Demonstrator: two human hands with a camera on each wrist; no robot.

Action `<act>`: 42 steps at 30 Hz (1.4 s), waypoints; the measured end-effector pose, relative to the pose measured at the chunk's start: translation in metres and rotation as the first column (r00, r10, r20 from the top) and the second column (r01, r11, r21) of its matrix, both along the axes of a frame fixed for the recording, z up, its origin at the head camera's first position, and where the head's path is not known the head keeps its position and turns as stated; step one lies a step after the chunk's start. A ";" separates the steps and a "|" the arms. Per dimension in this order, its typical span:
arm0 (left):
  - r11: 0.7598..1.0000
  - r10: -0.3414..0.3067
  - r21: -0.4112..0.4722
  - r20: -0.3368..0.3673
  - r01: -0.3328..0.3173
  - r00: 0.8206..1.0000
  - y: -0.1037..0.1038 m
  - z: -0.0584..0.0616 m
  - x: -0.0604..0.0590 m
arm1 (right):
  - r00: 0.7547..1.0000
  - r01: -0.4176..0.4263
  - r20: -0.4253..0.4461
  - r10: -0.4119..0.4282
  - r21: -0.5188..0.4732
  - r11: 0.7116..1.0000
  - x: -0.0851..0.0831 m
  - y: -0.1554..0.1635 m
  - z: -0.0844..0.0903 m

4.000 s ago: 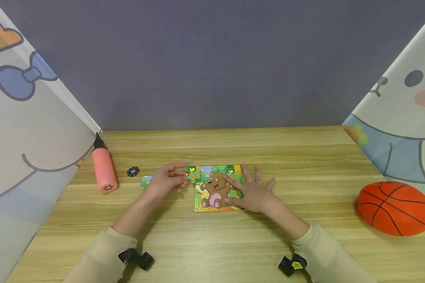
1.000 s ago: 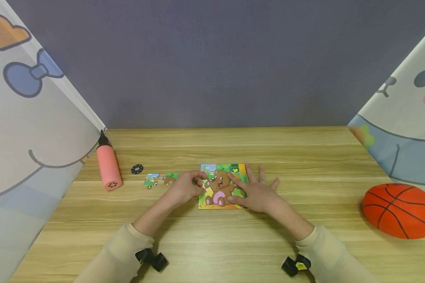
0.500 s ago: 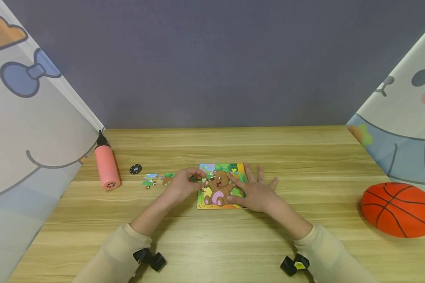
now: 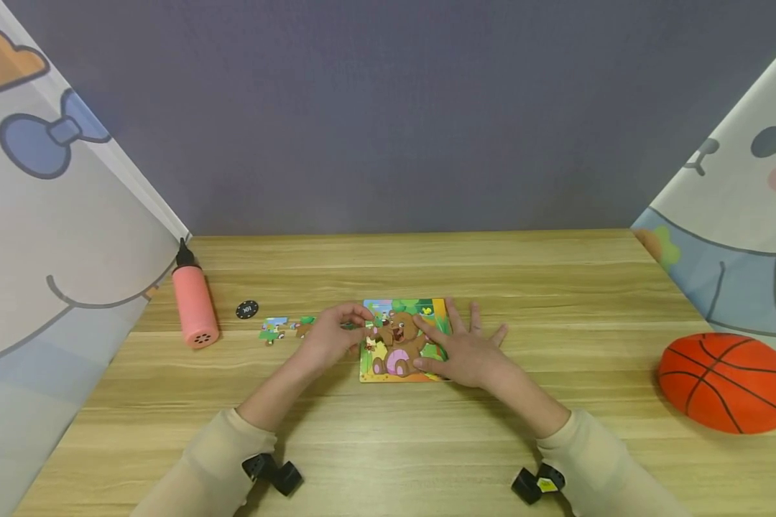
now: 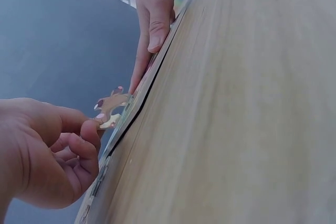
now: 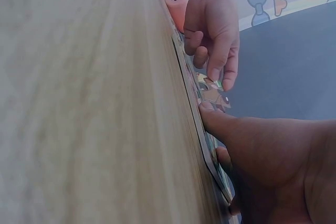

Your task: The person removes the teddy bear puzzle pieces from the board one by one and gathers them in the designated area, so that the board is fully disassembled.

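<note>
A bear jigsaw puzzle point(image 4: 401, 341) lies flat on the wooden table point(image 4: 388, 431) in the head view. My left hand point(image 4: 336, 336) pinches one puzzle piece point(image 5: 110, 109) between thumb and fingers, lifted a little over the puzzle's left edge. In the right wrist view the same piece point(image 6: 212, 92) hangs under the left fingertips. My right hand point(image 4: 468, 352) lies flat with spread fingers, pressing on the puzzle's right side. Two loose pieces point(image 4: 274, 328) point(image 4: 306, 325) rest on the table just left of my left hand.
A pink cylinder pump point(image 4: 192, 301) stands at the left beside a small black disc point(image 4: 247, 310). An orange basketball cushion point(image 4: 727, 380) sits at the right edge. Cartoon-print curtains point(image 4: 52, 215) flank both sides; a grey wall is behind.
A second loose piece now lies left of the puzzle. My left hand has returned to the puzzle's left edge and lifted another piece. The right hand keeps pressing.
</note>
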State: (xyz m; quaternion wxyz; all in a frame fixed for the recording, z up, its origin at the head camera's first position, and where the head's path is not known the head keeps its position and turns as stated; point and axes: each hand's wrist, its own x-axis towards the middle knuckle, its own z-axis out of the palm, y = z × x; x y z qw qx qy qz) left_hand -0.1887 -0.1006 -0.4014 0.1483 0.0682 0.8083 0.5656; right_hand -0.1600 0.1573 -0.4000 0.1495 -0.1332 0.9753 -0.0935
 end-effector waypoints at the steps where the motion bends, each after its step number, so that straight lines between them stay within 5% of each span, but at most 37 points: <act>1: 1.000 0.001 0.014 0.005 -0.001 1.000 0.000 0.000 0.000 | 1.000 0.000 -0.001 0.000 0.000 1.000 0.000 0.000 0.000; 15: 0.998 0.033 0.061 0.016 -0.034 0.999 -0.016 0.001 -0.001 | 1.000 -0.001 -0.016 0.001 -0.023 1.000 0.002 -0.001 -0.001; 42: 0.996 0.090 0.014 0.046 -0.091 0.995 -0.064 0.001 0.007 | 1.000 0.012 -0.018 -0.012 -0.011 1.000 0.001 -0.001 -0.002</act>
